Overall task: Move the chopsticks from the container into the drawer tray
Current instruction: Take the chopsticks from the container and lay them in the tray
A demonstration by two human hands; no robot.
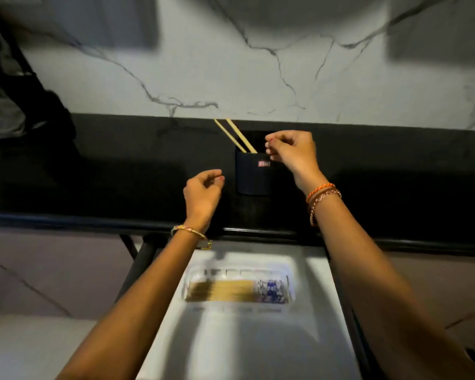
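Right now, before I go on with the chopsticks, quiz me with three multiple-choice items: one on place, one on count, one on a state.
1. Where does the dark container stand?
A. on the black counter
B. inside the drawer
C. on the floor

2. How many chopsticks stick out of the container?
A. none
B. two
C. six

3. What are the hands doing?
A. both grip chopsticks
B. both are empty
C. one holds the tray

Key: 1 A, it sits on the counter by the wall. 2 B, two sticks lean left from its mouth. 3 B, the left hand and right hand hold nothing, while the tray lies in the open drawer.
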